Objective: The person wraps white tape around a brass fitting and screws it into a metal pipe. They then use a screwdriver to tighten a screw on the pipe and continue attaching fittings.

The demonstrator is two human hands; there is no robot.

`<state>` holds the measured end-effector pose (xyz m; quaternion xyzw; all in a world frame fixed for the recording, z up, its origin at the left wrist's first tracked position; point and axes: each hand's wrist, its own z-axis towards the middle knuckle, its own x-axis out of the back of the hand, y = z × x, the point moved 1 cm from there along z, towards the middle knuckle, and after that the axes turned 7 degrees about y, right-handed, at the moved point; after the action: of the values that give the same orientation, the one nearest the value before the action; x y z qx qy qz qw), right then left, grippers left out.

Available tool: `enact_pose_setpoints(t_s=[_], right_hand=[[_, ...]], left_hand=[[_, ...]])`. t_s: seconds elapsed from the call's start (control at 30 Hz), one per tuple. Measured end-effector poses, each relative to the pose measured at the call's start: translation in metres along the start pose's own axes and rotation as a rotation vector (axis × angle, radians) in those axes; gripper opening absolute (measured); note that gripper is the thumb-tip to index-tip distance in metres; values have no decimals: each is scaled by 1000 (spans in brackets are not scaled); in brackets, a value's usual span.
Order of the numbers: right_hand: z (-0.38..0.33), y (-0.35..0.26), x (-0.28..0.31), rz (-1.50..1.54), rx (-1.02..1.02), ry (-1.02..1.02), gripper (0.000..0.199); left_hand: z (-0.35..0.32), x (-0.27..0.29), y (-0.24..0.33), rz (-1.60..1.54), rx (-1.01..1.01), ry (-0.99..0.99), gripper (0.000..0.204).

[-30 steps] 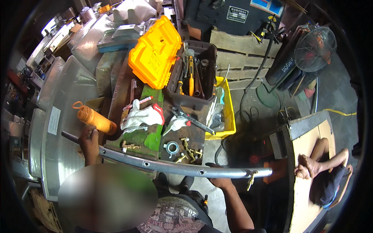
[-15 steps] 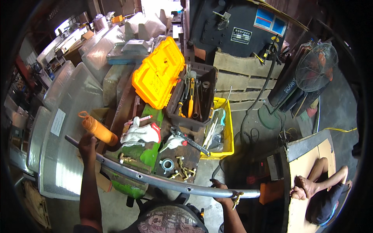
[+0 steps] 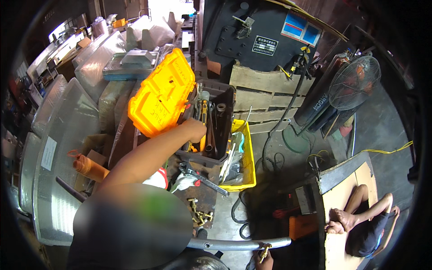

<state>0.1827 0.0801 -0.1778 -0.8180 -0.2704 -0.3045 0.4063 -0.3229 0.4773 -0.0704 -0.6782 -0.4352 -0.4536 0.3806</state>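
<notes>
My left arm reaches across to the black toolbox [image 3: 225, 155] with a raised yellow lid [image 3: 164, 92]. My left hand [image 3: 195, 130] is closed, knuckles up, over the toolbox's near left side, close to yellow-handled tools; its fingertips are hidden. A long grey metal pipe [image 3: 238, 244] with drilled holes lies across in front of me, its middle hidden by my arm and a blurred patch. My right hand [image 3: 264, 262] is closed at the pipe's right end, just below a brass valve [image 3: 265, 253]; its fingers are partly covered.
Several brass fittings [image 3: 200, 213] and an adjustable wrench [image 3: 204, 180] lie on the bench. An orange bottle [image 3: 90, 167] stands left. Right of the toolbox is a yellow bin [image 3: 249, 168]. A fan [image 3: 354, 83] and a person's bare legs on cardboard [image 3: 344, 202] are farther right.
My left hand has let go of the pipe and reached up into the toolbox. The pipe has dropped lower in view, and my right hand with it. The view has shifted right.
</notes>
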Motion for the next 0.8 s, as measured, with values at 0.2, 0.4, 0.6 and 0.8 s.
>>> enact_pose_setpoints(t_s=[0.2,0.4,0.6,0.8], right_hand=[[-81,61,18,-98,-243,180,55],[-92,130,-35,-68,-163,224,56],[-76,137,-54,-44,-109,230,53],[-77,140,-42,37,-185,195,52]], left_hand=[[47,-92,-23,161,37,-215,37],[55,-91,-15,314,8,-205,47],[47,-68,-10,272,-13,-161,46],[65,-71,-29,65,151,261,27]])
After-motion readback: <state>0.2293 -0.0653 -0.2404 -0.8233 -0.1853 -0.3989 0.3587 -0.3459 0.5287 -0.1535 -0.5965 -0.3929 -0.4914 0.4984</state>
